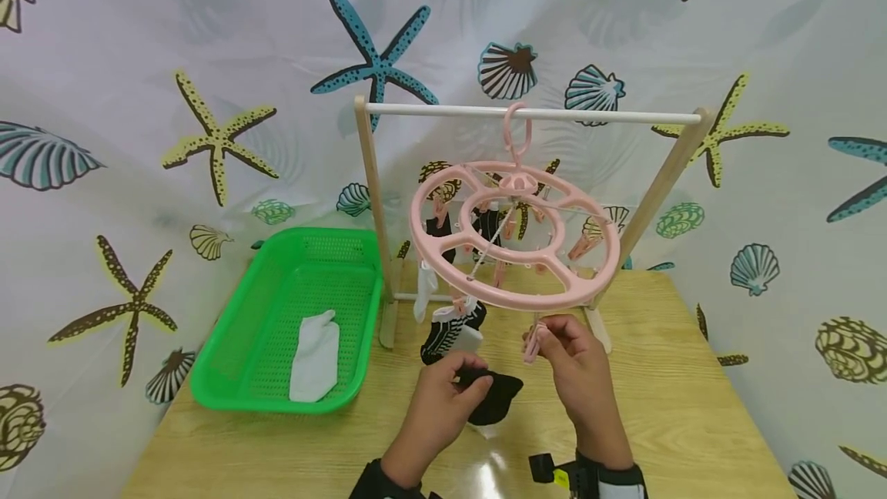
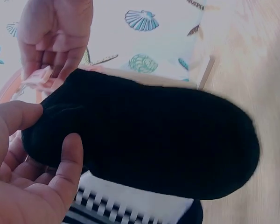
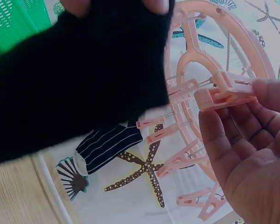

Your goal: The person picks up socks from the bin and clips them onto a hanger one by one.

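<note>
My left hand (image 1: 443,400) pinches a black sock (image 1: 497,400) below the front rim of a pink round drying hanger (image 1: 530,300). In the left wrist view the sock (image 2: 158,135) stretches out flat, its end held between thumb and fingers. My right hand (image 1: 582,368) grips a pink clothespin (image 1: 531,345) that hangs from the hanger's front edge. Seen from the right wrist, thumb and fingers pinch this clothespin (image 3: 226,91), and the black sock (image 3: 84,84) is apart from it. A black-and-white patterned sock (image 1: 441,336) hangs just beyond the left hand.
The hanger hooks over a white rod (image 1: 443,110) on a wooden stand (image 1: 374,199). Also clipped on it are a white sock (image 1: 425,291), a black sock (image 1: 438,233) and a striped sock (image 3: 109,147). A green basket (image 1: 208,376) at left holds a white sock (image 1: 315,360).
</note>
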Tool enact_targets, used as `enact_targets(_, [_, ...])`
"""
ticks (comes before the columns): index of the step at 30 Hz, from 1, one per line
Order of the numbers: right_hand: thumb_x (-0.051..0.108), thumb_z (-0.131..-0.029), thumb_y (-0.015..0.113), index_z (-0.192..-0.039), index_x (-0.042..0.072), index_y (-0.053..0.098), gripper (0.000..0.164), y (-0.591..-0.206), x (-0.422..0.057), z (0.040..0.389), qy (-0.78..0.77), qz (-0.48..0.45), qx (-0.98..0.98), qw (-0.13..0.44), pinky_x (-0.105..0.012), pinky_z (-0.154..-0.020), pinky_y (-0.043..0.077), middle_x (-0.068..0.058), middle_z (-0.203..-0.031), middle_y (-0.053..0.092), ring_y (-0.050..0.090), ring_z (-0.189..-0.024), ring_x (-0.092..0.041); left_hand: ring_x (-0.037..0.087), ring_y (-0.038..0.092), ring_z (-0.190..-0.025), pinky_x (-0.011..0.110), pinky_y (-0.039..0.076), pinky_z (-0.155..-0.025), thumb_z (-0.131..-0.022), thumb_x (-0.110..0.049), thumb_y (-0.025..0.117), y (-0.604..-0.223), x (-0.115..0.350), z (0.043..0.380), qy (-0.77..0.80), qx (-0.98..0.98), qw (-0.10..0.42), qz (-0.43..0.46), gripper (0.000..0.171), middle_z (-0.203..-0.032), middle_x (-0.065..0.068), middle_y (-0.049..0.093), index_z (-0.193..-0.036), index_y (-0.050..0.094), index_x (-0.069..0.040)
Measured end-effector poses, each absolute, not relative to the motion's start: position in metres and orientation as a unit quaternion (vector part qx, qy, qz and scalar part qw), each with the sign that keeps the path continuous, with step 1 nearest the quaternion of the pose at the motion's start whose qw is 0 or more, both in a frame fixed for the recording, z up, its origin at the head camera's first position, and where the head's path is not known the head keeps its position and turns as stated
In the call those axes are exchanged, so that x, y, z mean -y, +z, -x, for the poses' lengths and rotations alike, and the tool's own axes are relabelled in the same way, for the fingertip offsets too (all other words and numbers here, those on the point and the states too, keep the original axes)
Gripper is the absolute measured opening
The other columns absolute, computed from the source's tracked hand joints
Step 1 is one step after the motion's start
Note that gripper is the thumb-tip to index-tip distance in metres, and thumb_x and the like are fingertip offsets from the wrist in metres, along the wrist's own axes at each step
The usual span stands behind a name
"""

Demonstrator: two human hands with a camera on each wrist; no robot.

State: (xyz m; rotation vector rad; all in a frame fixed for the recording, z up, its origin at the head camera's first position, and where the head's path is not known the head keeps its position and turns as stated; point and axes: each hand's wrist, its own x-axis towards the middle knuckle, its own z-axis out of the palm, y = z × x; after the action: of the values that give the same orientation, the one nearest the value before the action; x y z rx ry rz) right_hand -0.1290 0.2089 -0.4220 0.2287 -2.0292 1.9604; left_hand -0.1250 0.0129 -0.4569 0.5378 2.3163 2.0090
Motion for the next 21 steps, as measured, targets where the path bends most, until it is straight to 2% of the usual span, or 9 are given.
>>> enact_targets(9, [0.001, -0.101, 0.054, -0.103, -0.016, 0.057, 0.017, -0.421, -0.206, 0.128, 0.689, -0.073, 0.707, 0.145, -0.03, -0.076, 0.057, -0.014, -0.088, 0.066, 0.068, -0.083, -0.021, 0.011, 0.063, -0.085, 0.025, 0.054, -0.065, -0.09, -0.008, 0.072, -0.456, -0.031, 0.129, 0.669, -0.725, -0.009, -0.163, 0.005, -0.096, 0.002, 0.068, -0.095, 0.069, -0.009])
enact_targets(21, [0.001, -0.102, 0.053, -0.104, -0.017, 0.056, 0.018, -0.421, -0.204, 0.127, 0.7, -0.074, 0.698, 0.135, -0.029, -0.078, 0.056, -0.013, -0.088, 0.066, 0.067, -0.082, -0.019, 0.014, 0.065, -0.089, 0.027, 0.053, -0.069, -0.091, -0.013, 0.072, -0.453, -0.042, 0.129, 0.702, -0.7, -0.01, -0.134, 0.007, -0.099, 0.001, 0.07, -0.097, 0.069, -0.011])
